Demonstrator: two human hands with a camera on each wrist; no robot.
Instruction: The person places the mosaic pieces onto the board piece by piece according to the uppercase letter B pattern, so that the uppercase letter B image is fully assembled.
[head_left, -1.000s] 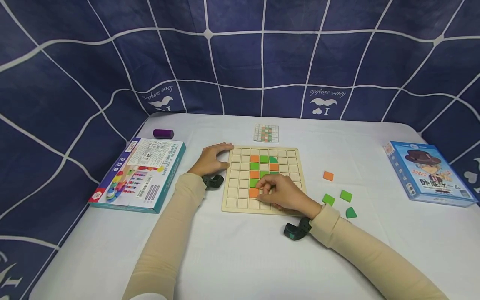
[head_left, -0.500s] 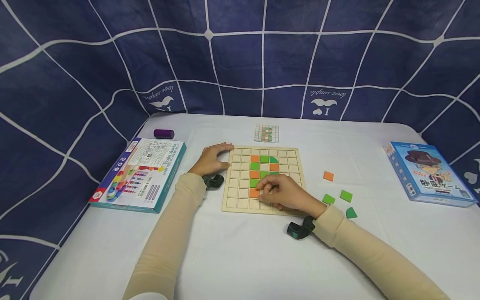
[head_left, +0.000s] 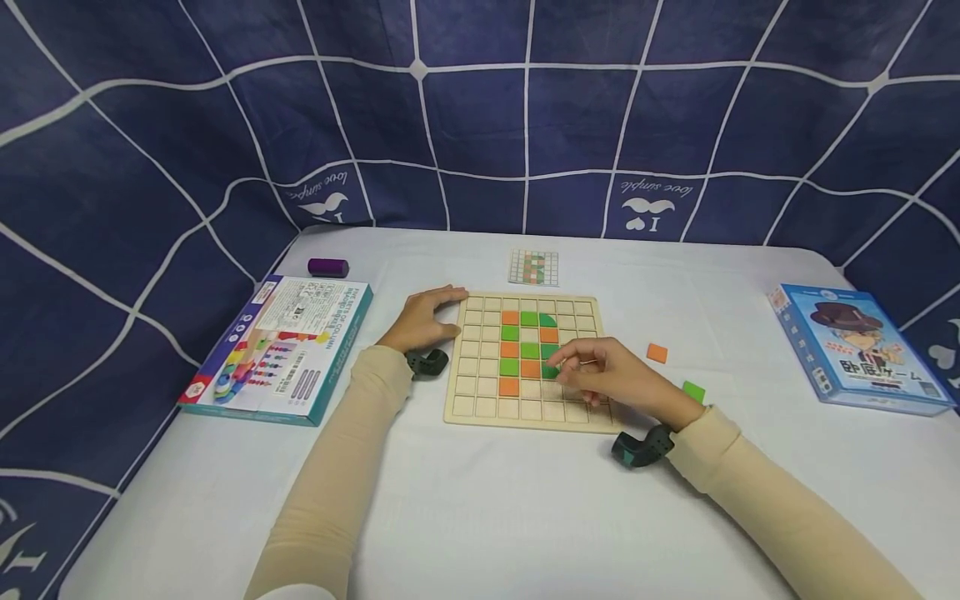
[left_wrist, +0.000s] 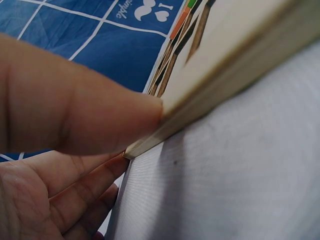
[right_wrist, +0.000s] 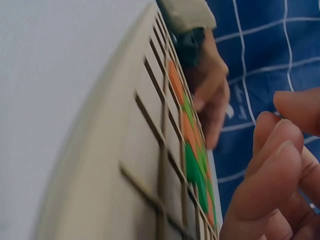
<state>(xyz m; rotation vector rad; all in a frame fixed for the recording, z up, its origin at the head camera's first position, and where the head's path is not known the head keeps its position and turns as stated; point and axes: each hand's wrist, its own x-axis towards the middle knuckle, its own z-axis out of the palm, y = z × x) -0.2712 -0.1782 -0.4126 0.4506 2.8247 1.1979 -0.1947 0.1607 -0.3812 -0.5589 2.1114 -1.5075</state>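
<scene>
A pale wooden grid board (head_left: pixel 487 407) bears orange, light green and dark green tiles in its cells. My left hand (head_left: pixel 420 321) lies at its upper left corner; in the left wrist view the straight thumb (left_wrist: pixel 100 107) touches the board's edge (left_wrist: pixel 220 85). Over the board's right half hovers my right hand (head_left: pixel 611 375), its fingers loosely bent. In the right wrist view nothing sits between thumb and fingers (right_wrist: pixel 270 175). Those fingertips are nearest a dark green tile (head_left: pixel 550 372), partly covered, beside an orange tile (head_left: pixel 530 369).
Loose to the board's right lie an orange square (head_left: pixel 657 353) and a light green square (head_left: pixel 693 391). A small pattern card (head_left: pixel 533 267) is behind the board. Boxes flank it, one left (head_left: pixel 285 350), one right (head_left: pixel 862 346). A purple cylinder (head_left: pixel 327 267) lies back left.
My right hand has moved right and lifted off the lower middle cells, uncovering an orange tile. Its wrist now hides two loose green pieces. The left hand has stayed put.
</scene>
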